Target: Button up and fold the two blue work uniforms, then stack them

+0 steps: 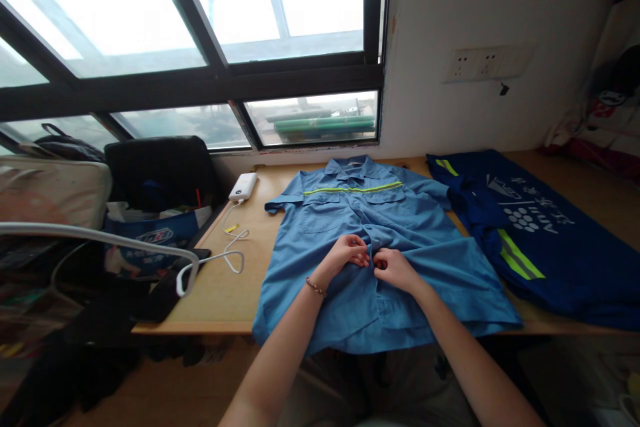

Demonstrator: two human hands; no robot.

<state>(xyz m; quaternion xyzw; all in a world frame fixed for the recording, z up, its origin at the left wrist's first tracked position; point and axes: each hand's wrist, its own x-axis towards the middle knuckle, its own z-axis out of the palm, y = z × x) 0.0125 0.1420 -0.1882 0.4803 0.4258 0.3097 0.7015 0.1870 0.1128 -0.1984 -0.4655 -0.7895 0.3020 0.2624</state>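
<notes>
A light blue short-sleeved work shirt (320, 293) lies face up on the wooden table, its collar toward the window. A yellow reflective stripe crosses its chest above two pockets. My left hand (353, 251), with a beaded bracelet at the wrist, pinches the shirt's front edge near the middle. My right hand (395, 268) is closed on the same front opening, just to the right. Cloth is bunched up between the two hands. Whether a button sits between the fingers is hidden.
A dark blue garment (565, 253) with white print and reflective bands lies on the right. A white power bank (243, 186) with a cable rests at the table's left. Bags (155, 233) stand beyond that edge. Wall sockets (487, 63) are at back right.
</notes>
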